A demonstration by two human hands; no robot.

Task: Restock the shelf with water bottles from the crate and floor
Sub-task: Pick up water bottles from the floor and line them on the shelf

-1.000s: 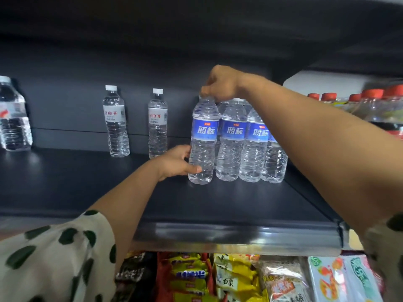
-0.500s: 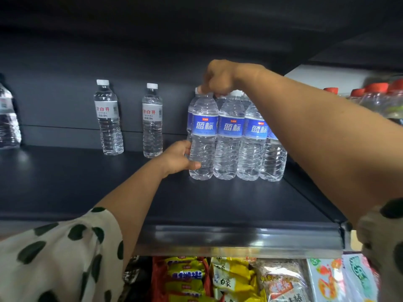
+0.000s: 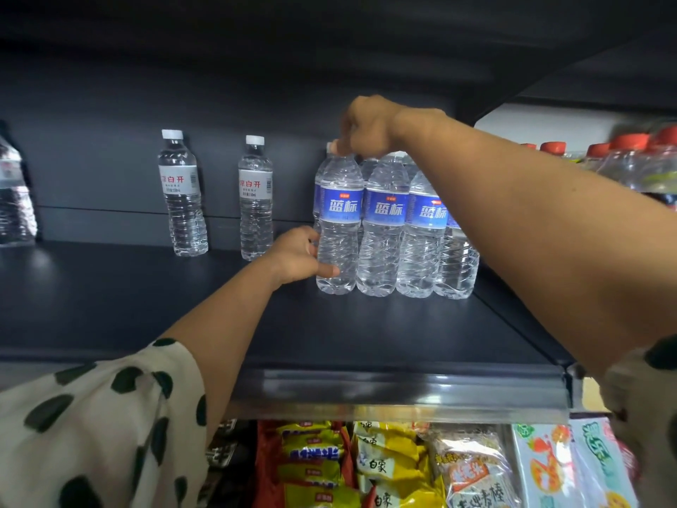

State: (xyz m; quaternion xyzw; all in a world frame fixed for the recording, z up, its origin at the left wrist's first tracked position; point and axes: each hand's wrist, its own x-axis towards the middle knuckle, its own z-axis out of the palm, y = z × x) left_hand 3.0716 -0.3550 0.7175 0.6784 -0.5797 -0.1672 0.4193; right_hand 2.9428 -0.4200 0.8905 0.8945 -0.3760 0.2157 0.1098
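Note:
Several blue-label water bottles (image 3: 383, 221) stand in a tight cluster at the right end of the dark shelf (image 3: 366, 335). My left hand (image 3: 295, 256) grips the lower body of the leftmost blue-label bottle (image 3: 339, 218), thumb across its front. My right hand (image 3: 370, 126) reaches over the cluster and pinches that same bottle at its cap. Two white-label bottles (image 3: 183, 194) (image 3: 255, 198) with white caps stand upright against the back wall to the left.
Another clear bottle (image 3: 14, 199) is at the far left edge. Red-capped bottles (image 3: 622, 155) fill the neighbouring shelf at right. Snack packets (image 3: 384, 467) lie on the level below the shelf's front rail (image 3: 395, 394). Bare shelf surface stretches between the bottles and the front rail.
The view has drifted slightly, so everything shifts left and down in frame. Both hands keep hold of the leftmost blue-label bottle, which stays in the cluster.

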